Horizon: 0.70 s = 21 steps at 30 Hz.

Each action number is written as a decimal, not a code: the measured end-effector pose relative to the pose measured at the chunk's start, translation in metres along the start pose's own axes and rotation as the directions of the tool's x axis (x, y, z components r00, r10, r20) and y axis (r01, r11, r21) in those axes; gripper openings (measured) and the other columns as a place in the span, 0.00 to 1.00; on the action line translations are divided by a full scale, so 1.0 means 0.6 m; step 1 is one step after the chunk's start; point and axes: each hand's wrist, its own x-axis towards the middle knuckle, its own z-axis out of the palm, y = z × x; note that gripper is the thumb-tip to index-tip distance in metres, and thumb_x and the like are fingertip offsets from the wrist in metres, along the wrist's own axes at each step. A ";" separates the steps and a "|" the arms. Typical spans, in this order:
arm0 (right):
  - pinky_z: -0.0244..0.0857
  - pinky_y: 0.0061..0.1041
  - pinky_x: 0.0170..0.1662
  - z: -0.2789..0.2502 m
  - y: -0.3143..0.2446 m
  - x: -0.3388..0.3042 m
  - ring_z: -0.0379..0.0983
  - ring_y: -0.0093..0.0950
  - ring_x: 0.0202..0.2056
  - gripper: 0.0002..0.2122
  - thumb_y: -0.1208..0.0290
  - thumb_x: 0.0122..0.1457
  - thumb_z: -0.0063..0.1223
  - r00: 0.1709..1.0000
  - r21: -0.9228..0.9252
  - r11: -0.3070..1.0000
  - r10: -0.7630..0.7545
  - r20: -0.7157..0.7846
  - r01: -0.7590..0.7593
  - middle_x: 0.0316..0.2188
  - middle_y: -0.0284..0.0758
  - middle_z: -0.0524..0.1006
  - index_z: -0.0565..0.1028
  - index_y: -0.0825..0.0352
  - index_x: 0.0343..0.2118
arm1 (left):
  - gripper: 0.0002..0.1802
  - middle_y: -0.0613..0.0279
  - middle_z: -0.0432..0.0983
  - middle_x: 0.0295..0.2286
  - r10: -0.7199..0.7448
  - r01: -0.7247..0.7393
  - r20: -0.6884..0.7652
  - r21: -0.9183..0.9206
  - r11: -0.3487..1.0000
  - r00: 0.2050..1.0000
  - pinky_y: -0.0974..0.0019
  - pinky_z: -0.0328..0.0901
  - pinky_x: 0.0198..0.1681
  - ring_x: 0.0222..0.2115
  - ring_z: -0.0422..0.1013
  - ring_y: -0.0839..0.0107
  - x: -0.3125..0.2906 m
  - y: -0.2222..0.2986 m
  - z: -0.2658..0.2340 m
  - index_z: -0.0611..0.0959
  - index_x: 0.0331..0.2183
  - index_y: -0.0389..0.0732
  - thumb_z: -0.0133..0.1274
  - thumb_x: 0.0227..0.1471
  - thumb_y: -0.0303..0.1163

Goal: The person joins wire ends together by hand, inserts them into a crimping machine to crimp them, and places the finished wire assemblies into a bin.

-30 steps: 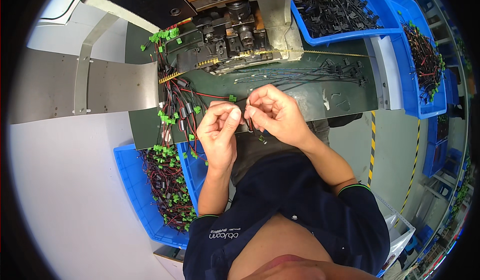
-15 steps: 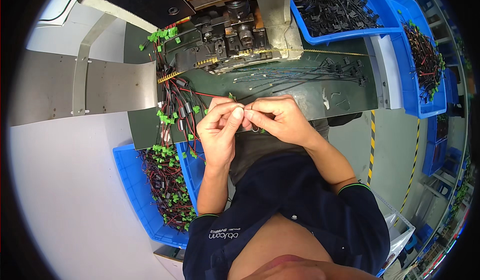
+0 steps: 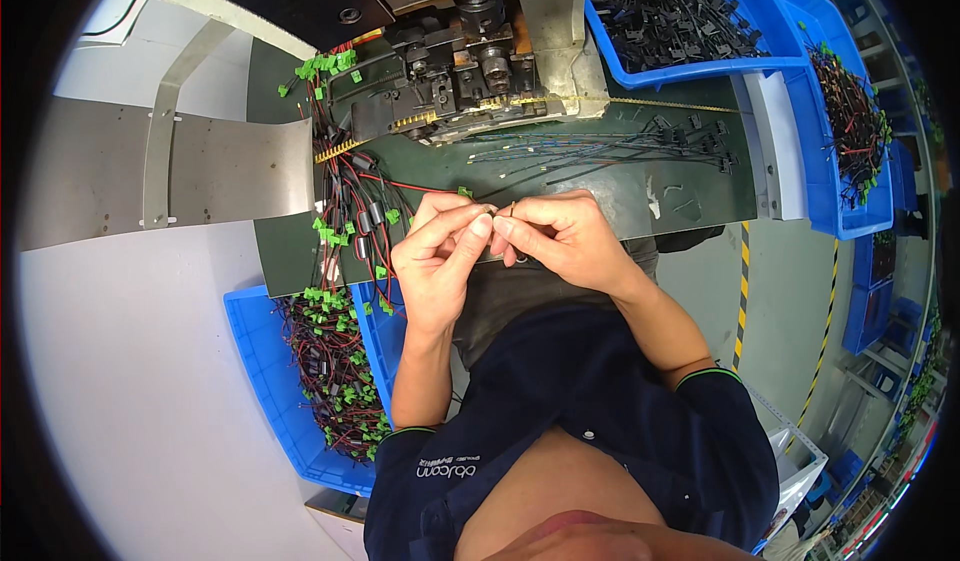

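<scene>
My left hand and my right hand meet just off the near edge of the green worktable. Both are closed in a thumb-and-finger pinch, the tips nearly touching. Thin wire ends show between the fingers; the exact join is too small to make out. A red wire runs from the pile at the left toward my left hand, and a green connector shows just beyond its fingers. Beyond my hands lie thin dark cables with black plugs at their right ends.
A terminal crimping press stands at the back, fed by a yellowish terminal strip. Red-black wires with black cylinders hang over the table's left edge. Blue bins hold wires and black plugs. A metal chute is at left.
My fingertips have parted slightly, and a short brownish wire end now shows above my right fingers. Otherwise, both hands stay in almost the same place.
</scene>
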 end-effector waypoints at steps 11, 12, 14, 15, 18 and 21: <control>0.64 0.14 0.23 -0.006 0.031 0.012 0.71 0.12 0.21 0.09 0.74 0.63 0.53 0.979 0.181 0.982 0.094 -0.183 -0.060 0.23 0.31 0.80 0.80 0.74 0.30 | 0.13 0.61 0.68 0.15 0.406 -0.180 -0.135 0.741 0.647 0.904 0.69 0.57 0.23 0.18 0.64 0.73 -0.015 0.018 -0.026 0.80 0.17 0.32 0.54 0.53 0.20; 0.64 0.14 0.23 -0.008 0.032 0.015 0.71 0.12 0.21 0.09 0.74 0.63 0.53 0.982 0.177 0.982 0.089 -0.164 -0.059 0.23 0.31 0.80 0.80 0.74 0.30 | 0.11 0.60 0.71 0.18 0.427 -0.129 -0.116 0.855 0.502 0.897 0.67 0.59 0.24 0.18 0.64 0.71 -0.004 0.016 -0.046 0.81 0.21 0.33 0.54 0.55 0.22; 0.64 0.14 0.24 -0.006 0.027 0.027 0.71 0.13 0.21 0.10 0.74 0.64 0.52 0.980 0.178 0.982 0.088 -0.179 -0.056 0.23 0.32 0.80 0.80 0.74 0.31 | 0.04 0.58 0.74 0.25 0.429 0.007 -0.126 0.963 0.269 0.895 0.62 0.63 0.28 0.22 0.68 0.64 0.021 0.008 -0.082 0.83 0.30 0.35 0.55 0.55 0.24; 0.65 0.15 0.25 -0.007 0.026 0.033 0.71 0.14 0.21 0.10 0.74 0.64 0.52 0.977 0.199 0.978 0.103 -0.184 -0.066 0.23 0.33 0.80 0.80 0.75 0.31 | 0.03 0.57 0.75 0.28 0.428 0.003 -0.073 0.987 0.163 0.901 0.60 0.65 0.31 0.26 0.70 0.61 0.033 0.005 -0.097 0.83 0.33 0.36 0.55 0.54 0.24; 0.66 0.15 0.27 -0.014 0.021 0.056 0.71 0.15 0.21 0.10 0.75 0.64 0.51 0.973 0.192 0.978 0.123 -0.197 -0.085 0.23 0.34 0.80 0.80 0.75 0.31 | 0.09 0.56 0.76 0.33 0.378 0.022 -0.049 0.997 0.075 0.925 0.57 0.67 0.39 0.35 0.72 0.54 0.048 0.004 -0.116 0.82 0.39 0.37 0.55 0.54 0.25; 0.64 0.14 0.29 -0.019 0.025 0.078 0.59 0.11 0.14 0.12 0.72 0.64 0.50 0.947 0.205 0.979 0.077 -0.311 -0.012 0.18 0.33 0.76 0.79 0.76 0.28 | 0.15 0.55 0.74 0.39 0.283 -0.109 0.124 0.992 -0.071 0.951 0.56 0.66 0.40 0.38 0.70 0.56 0.074 0.001 -0.123 0.80 0.46 0.39 0.54 0.56 0.29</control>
